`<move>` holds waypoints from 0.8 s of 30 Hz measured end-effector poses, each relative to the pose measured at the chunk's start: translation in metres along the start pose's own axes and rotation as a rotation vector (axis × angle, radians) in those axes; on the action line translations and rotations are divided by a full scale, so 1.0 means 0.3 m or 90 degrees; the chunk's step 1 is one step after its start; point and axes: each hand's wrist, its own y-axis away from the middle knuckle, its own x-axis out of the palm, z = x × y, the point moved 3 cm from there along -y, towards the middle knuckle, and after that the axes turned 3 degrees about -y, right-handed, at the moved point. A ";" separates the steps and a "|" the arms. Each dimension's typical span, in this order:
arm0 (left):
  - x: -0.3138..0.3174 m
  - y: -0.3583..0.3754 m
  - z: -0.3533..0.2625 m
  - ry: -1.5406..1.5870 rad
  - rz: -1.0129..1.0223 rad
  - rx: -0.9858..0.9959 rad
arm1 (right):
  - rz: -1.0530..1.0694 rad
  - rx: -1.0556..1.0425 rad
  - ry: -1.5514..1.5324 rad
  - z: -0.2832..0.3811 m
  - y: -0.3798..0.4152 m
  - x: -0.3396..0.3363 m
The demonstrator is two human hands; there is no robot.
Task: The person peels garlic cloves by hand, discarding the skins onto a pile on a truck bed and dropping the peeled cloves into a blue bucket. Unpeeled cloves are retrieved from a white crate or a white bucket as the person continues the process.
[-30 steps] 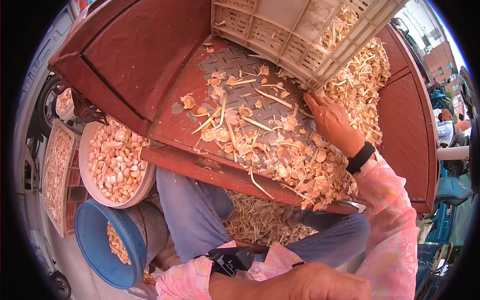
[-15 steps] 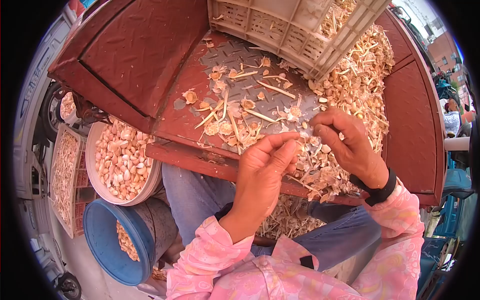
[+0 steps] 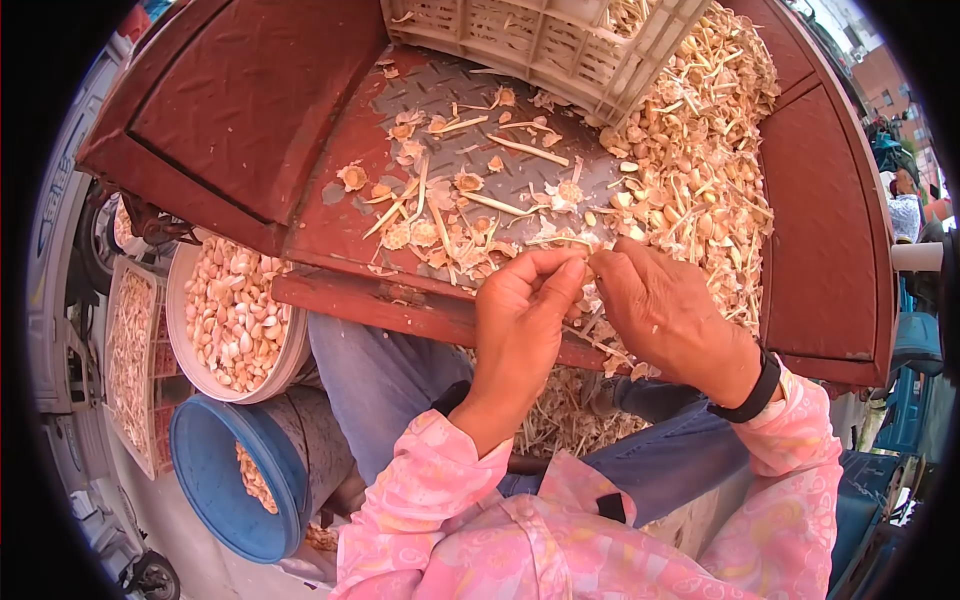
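Head view shows our left hand point(image 3: 520, 325) and right hand point(image 3: 670, 315) pinched closed, any hold unclear, so slack fingertips could lose something among garlic husks point(image 3: 715, 130).

There are two hands point(image 3: 520, 325) point(image 3: 675, 310), one blue-rimmed bucket point(image 3: 205, 485), one large white bucket point(image 3: 182, 335) and one crate point(image 3: 535, 38) on red metal point(image 3: 345, 235)

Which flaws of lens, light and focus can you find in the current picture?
Head view: black rounded corners, a fisheye look; the cart edge bows outward at right; daylight is bright, the sky top right washed out to near white; the pinched fingertips of both hands hide whatever they may hold.
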 end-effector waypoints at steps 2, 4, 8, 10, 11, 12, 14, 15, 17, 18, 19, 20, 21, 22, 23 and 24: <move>-0.006 -0.005 0.024 0.009 0.018 0.000 | 0.040 -0.008 0.044 -0.005 0.007 0.018; 0.002 0.001 0.041 -0.008 0.036 -0.007 | 0.032 0.011 0.031 -0.015 0.011 0.032; -0.001 0.011 0.069 0.064 0.058 -0.043 | 0.003 0.099 -0.160 -0.058 0.035 0.040; -0.017 0.027 0.042 0.135 0.034 -0.086 | 0.109 0.188 -0.060 -0.105 0.064 0.053; -0.032 0.031 0.023 0.168 0.020 -0.109 | 0.160 0.232 -0.013 -0.121 0.070 0.060; -0.048 0.026 0.003 0.186 0.019 -0.104 | 0.152 0.233 -0.007 -0.133 0.054 0.059; -0.071 0.013 -0.026 0.226 0.017 -0.102 | 0.141 0.240 0.003 -0.178 0.011 0.059; -0.069 0.002 -0.033 0.214 0.032 -0.117 | 0.063 0.214 -0.014 -0.189 -0.019 0.062; -0.057 -0.011 -0.030 0.195 0.033 -0.144 | 0.052 0.163 -0.055 -0.226 -0.070 0.123; -0.054 -0.017 -0.028 0.183 0.032 -0.156 | 0.046 0.137 -0.077 -0.237 -0.085 0.158; -0.056 -0.021 -0.016 0.175 0.034 -0.173 | 0.052 0.127 -0.059 -0.243 -0.095 0.190; -0.057 -0.022 -0.014 0.159 0.030 -0.178 | 0.065 0.136 -0.060 -0.247 -0.099 0.202; -0.052 -0.026 -0.012 0.145 0.028 -0.183 | 0.078 0.145 -0.057 -0.249 -0.103 0.202; -0.045 -0.029 -0.006 0.132 0.029 -0.188 | 0.093 0.157 -0.053 -0.252 -0.101 0.200; -0.040 -0.031 0.002 0.134 0.022 -0.196 | 0.079 0.166 -0.061 -0.253 -0.094 0.193; -0.030 -0.036 0.005 0.174 0.032 -0.220 | 0.064 0.167 -0.149 -0.236 -0.086 0.171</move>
